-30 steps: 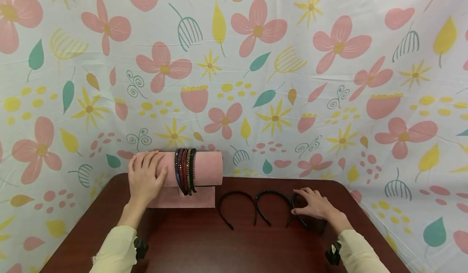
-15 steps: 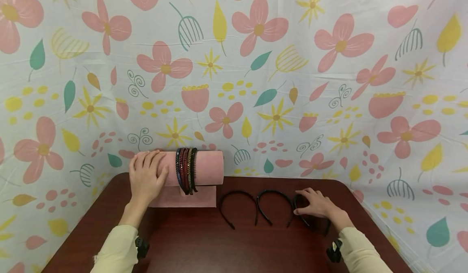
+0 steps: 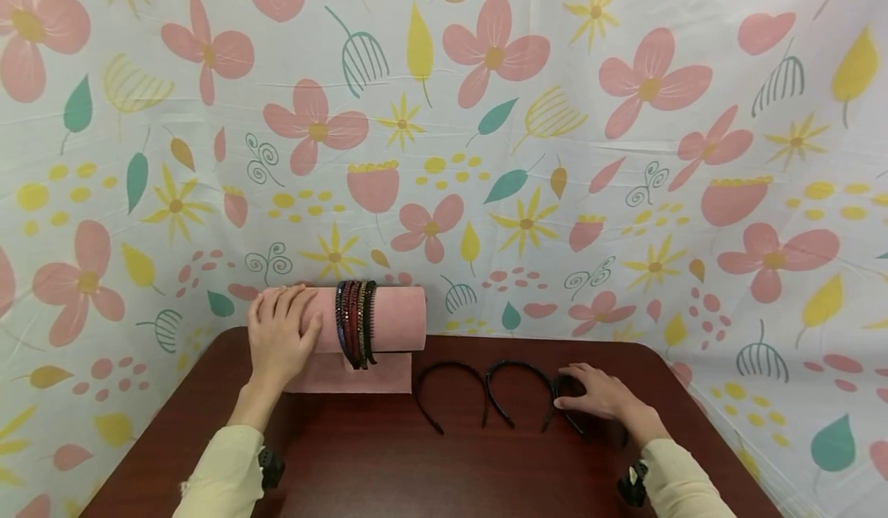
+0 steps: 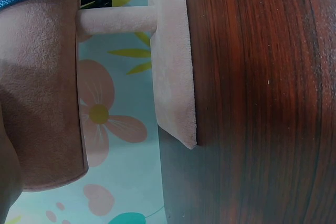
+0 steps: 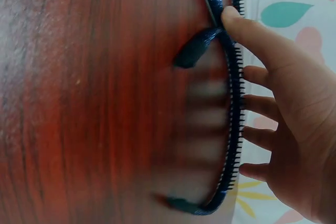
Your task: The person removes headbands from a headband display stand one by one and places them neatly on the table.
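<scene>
In the head view, my left hand (image 3: 284, 341) holds the left end of a pink padded headband stand (image 3: 402, 317), its fingers bent over the roll. Several glittery headbands (image 3: 357, 325) in blue, red, gold and black ring the roll's middle. To the right, two dark headbands (image 3: 451, 363) lie side by side on the table. A third dark headband (image 5: 233, 114) lies beyond them, held at its arch by my right hand (image 5: 310, 82), the thumb on one side and the fingertips against its toothed edge. Its end overlaps the neighbouring headband. My right hand hides part of it in the head view.
The dark red wooden table (image 3: 430, 475) has rounded back corners. A white cloth (image 3: 444, 132) printed with flowers and leaves hangs right behind it. The stand's flat pink base (image 3: 378, 375) rests near the back left edge.
My right hand has shifted slightly left with the third headband, bringing it against the second one. The left hand stays in place on the stand.
</scene>
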The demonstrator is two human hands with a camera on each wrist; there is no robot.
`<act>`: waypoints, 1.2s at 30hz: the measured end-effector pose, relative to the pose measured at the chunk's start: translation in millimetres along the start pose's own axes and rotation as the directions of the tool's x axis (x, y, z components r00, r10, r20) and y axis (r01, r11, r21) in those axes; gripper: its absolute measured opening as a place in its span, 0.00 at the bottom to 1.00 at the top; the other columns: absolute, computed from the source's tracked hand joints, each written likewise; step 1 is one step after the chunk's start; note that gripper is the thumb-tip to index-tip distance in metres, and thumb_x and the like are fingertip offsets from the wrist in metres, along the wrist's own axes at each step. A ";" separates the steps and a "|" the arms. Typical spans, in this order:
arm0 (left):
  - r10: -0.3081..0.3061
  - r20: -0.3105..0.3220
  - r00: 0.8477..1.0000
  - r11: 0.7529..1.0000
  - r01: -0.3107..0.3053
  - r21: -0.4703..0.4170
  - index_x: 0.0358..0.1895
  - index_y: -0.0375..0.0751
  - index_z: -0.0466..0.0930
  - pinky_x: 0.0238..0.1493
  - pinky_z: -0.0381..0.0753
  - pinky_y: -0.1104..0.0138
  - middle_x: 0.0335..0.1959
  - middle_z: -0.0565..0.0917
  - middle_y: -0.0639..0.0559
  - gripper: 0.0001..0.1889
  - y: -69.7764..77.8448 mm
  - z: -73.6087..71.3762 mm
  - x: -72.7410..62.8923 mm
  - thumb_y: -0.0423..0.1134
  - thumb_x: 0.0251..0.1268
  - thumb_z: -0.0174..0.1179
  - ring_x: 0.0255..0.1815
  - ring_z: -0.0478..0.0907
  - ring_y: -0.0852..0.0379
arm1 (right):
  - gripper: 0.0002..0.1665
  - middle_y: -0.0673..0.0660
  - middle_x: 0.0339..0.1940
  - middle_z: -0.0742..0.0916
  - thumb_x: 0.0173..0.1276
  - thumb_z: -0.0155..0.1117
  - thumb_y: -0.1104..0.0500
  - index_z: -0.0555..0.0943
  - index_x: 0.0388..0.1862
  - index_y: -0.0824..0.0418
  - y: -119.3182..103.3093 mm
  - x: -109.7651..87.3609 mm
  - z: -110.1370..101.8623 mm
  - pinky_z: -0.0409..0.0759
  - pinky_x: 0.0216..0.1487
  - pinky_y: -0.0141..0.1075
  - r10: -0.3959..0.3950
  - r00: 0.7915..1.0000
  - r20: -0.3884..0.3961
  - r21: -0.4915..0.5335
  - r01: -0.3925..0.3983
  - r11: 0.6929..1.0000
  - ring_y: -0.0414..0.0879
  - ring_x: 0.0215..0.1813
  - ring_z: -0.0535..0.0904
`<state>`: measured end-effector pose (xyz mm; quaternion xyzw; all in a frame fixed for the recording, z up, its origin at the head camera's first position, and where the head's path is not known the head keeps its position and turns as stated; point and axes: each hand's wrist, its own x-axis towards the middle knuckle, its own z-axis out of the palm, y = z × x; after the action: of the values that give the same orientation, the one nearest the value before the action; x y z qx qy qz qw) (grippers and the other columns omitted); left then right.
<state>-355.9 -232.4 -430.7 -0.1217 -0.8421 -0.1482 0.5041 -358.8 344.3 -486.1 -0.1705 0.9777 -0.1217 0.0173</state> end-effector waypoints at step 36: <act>0.004 -0.027 1.000 1.000 -0.004 0.001 0.58 0.46 0.80 0.69 0.55 0.39 0.59 0.79 0.43 0.26 -2.8 3.1 -1.1 0.57 0.69 0.45 0.63 0.69 0.40 | 0.25 0.58 0.59 0.83 0.69 0.65 0.48 0.79 0.62 0.56 -96.3 46.3 -22.1 0.78 0.55 0.58 -0.200 0.931 -0.306 -0.045 0.196 0.980 0.58 0.58 0.81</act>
<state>-358.9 -233.9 -433.4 -0.1211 -0.8350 -0.1485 0.5159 -372.4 245.9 -440.8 -0.2471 0.9469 -0.1411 -0.1494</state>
